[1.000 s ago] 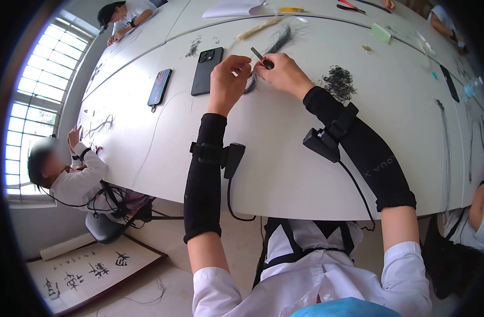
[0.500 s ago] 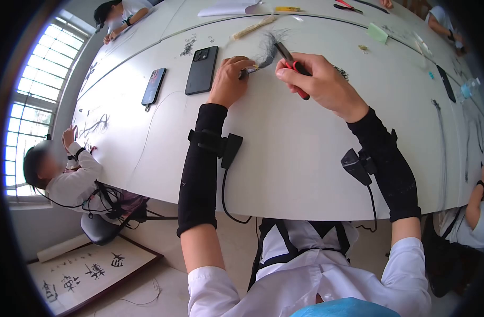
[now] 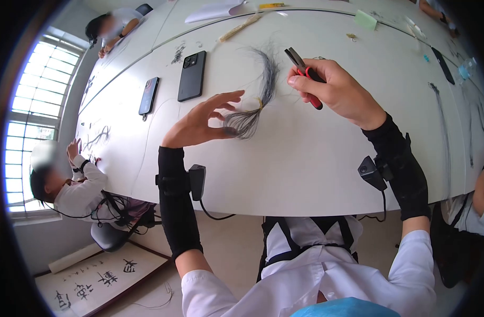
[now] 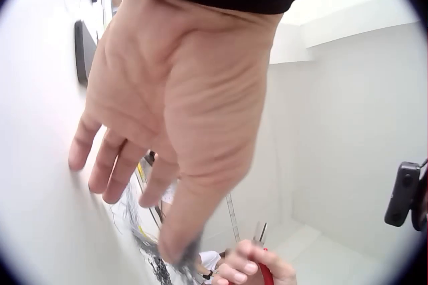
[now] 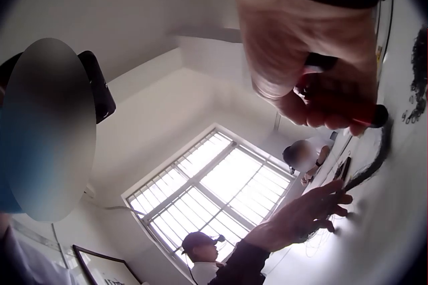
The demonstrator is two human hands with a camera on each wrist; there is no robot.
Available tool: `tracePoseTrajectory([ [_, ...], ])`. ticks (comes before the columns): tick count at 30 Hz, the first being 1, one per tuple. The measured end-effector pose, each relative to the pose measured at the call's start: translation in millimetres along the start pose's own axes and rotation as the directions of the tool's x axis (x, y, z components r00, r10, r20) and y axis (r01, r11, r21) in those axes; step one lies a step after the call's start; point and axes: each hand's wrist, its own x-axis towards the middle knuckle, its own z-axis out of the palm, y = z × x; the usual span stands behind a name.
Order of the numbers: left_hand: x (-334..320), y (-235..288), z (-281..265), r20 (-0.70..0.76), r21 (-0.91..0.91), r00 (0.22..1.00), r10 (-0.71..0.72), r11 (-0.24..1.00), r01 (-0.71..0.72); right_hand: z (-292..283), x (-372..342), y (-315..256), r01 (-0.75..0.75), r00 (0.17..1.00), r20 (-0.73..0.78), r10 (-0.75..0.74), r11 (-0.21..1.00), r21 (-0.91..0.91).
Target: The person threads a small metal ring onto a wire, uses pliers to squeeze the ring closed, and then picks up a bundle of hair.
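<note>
A bundle of dark wiry strands (image 3: 267, 79) lies on the white table, tied at its middle with a yellow band (image 3: 260, 103); both of its ends fan out. My left hand (image 3: 206, 120) is spread beside the lower fan, fingers apart, the thumb at the strands' ends. The left wrist view shows that hand (image 4: 180, 91) with an empty palm. Right of the bundle and above the table, my right hand (image 3: 339, 90) grips red-and-black pliers (image 3: 309, 74), jaws pointing up and left. In the right wrist view the fingers curl round the red handle (image 5: 341, 108).
A large dark phone (image 3: 192, 76) and a smaller phone (image 3: 148, 96) lie left of the bundle. Farther back are a pale strand bundle (image 3: 240, 28), white paper (image 3: 214, 10) and a green note (image 3: 365, 20). Other people sit around the table.
My left hand has let go of the bundle's tied part and moved left and nearer my body, fingers spreading. The bundle now lies more upright in view. The pliers have moved slightly right.
</note>
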Motion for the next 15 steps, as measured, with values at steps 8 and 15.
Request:
tracePoseTrajectory([
  [8,-31.5,10.4,-8.3,0.277,-0.335,0.949,-0.147,0.911,0.239,10.7,-6.6,-1.4,-0.011,0.999,0.038,0.012,1.0,-0.008],
  [15,-42.3,23.5,0.2,0.013,-0.346,0.901,-0.434,0.843,0.411,24.0,-13.0,-3.3,-0.006,0.997,0.081,0.006,1.0,0.001],
])
